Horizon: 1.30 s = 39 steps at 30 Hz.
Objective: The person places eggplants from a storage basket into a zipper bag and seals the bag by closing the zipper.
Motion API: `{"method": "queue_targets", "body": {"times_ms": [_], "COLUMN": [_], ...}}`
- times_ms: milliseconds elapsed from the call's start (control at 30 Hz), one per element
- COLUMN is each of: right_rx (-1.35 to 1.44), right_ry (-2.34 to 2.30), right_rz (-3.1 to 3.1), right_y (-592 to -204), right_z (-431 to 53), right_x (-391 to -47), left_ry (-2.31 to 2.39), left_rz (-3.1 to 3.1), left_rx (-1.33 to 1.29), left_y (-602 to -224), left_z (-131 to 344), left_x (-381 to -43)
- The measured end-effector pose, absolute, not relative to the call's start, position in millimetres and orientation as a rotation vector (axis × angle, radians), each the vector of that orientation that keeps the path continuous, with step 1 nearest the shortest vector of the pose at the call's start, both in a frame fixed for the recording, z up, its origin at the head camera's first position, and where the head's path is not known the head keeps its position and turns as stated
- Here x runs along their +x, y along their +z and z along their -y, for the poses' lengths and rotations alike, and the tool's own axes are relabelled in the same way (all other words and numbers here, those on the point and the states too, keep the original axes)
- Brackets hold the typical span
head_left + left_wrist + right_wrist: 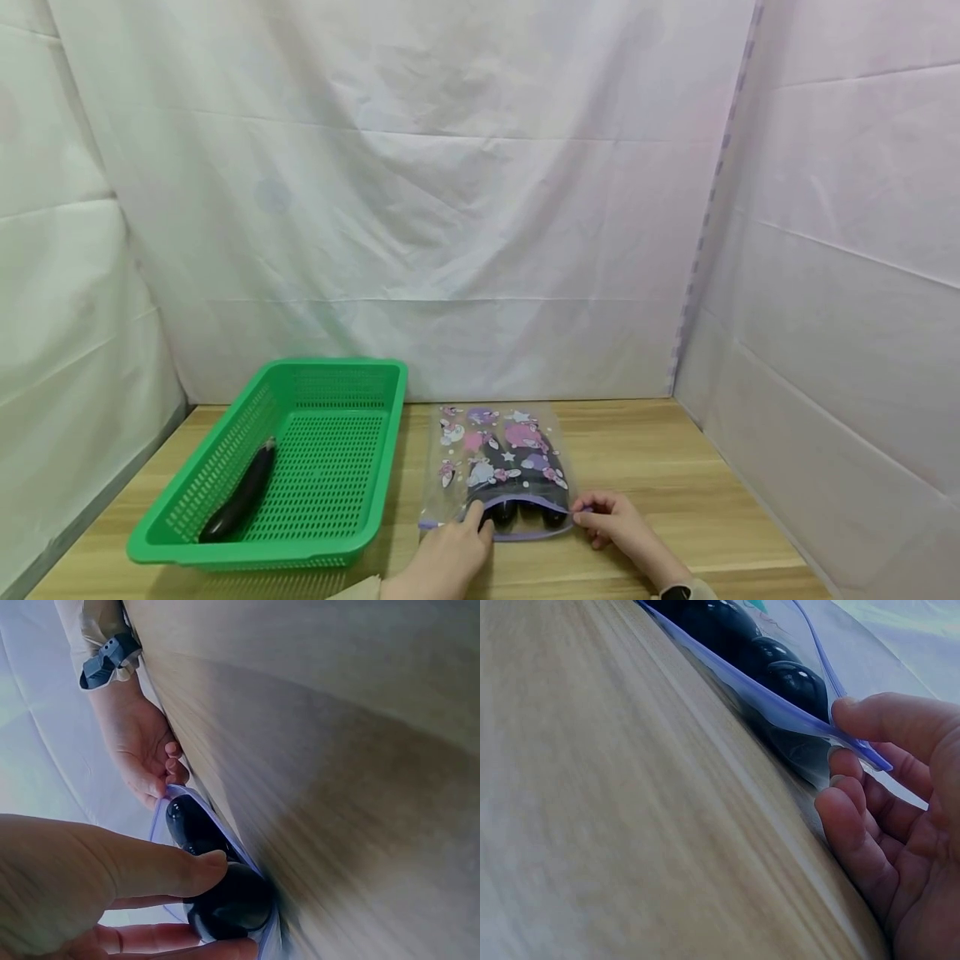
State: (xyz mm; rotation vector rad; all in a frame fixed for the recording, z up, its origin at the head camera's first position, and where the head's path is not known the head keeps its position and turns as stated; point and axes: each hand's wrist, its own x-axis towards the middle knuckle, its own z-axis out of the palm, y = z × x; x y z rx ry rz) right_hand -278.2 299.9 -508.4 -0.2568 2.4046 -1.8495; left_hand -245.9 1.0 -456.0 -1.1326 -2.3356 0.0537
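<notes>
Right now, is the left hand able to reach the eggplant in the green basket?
Probably yes: the basket is open on top and nothing covers the eggplant, but the left hand must first leave the bag and cross the rim.

In front of me is a wooden table (pixel 645 450), light brown, its grain running mostly from side to side. On my left, a green plastic basket (pixel 330 467) stands upright on it, long sides pointing away from me. To the right of that, a strip of wood between them, a clear printed bag (pixel 502 467) lies on the tabletop, its purple-edged mouth towards me, the upper lip lifted.
</notes>
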Motion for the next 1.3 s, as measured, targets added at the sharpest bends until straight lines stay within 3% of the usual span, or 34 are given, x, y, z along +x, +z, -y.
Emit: {"method": "queue_targets", "body": {"times_ms": [1300], "right_rx": [-0.281], "right_ry": [-1.826], "right_rz": [-2.391], "right_y": [-506], "right_z": [-298], "right_x": [-277], "left_ry": [-0.004], "left_rz": [2.272], "left_rx": [-1.040], "left_y": [-460], "left_z": [-6], "left_x": [-269]}}
